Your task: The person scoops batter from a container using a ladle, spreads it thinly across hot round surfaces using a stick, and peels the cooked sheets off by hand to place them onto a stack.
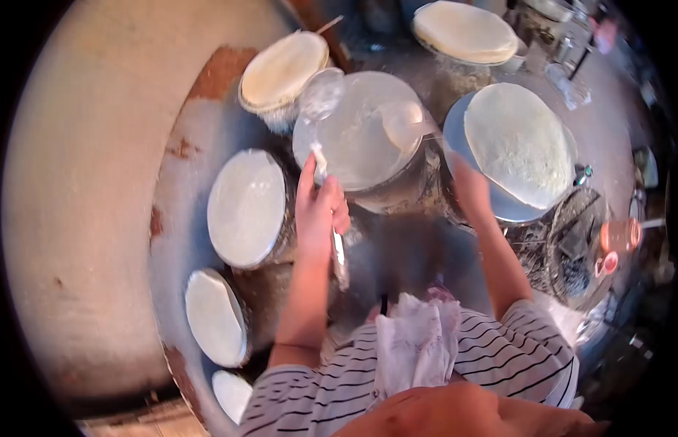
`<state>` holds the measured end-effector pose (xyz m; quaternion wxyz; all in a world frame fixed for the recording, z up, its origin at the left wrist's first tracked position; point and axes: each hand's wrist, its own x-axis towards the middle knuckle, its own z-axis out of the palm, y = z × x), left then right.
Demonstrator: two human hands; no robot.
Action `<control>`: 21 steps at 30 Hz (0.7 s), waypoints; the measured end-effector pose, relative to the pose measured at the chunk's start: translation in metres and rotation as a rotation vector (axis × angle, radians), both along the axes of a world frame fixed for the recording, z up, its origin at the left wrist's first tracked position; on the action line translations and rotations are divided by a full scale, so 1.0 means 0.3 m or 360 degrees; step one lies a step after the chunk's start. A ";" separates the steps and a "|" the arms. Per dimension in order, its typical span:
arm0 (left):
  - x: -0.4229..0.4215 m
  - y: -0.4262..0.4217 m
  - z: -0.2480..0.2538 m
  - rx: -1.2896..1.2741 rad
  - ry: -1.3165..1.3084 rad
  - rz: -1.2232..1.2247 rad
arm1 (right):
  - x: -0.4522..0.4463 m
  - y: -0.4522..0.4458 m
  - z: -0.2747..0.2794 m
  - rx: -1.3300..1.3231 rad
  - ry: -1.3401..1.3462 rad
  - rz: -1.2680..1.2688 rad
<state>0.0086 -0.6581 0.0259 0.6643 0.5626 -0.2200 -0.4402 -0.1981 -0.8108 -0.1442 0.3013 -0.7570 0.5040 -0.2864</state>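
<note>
My left hand (321,204) is closed round the handle of a ladle (324,95), whose round bowl is over the left rim of a pale round griddle (353,156). My right hand (470,186) is blurred at the griddle's right side. It appears closed on the handle of a round-headed spreader (402,120), which lies over the griddle's right part. Just right of that hand, a large pale flatbread (519,146) rests on a round metal plate (455,135).
Stacks of flat rounds stand at the back left (284,71) and back right (466,33). More pale rounds (246,207) (215,317) line the left side. A dark round grate (578,244) and an orange container (621,235) are at right. A wall (99,182) rises at left.
</note>
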 end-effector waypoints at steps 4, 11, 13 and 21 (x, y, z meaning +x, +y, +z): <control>-0.016 -0.160 -0.136 0.0044 0.0522 0.0022 | 0.000 -0.055 -0.091 -0.0045 0.0136 0.0158; 0.054 -0.250 -0.229 -0.0133 0.1706 0.0121 | -0.052 -0.264 -0.008 -0.0020 0.0179 0.0460; 0.031 -0.275 -0.202 -0.0162 0.1554 0.0206 | -0.039 -0.273 0.005 -0.0046 0.0252 0.0689; -0.004 -0.259 -0.314 -0.0257 0.1350 0.0354 | -0.095 0.053 -0.191 0.0644 -0.0329 0.0110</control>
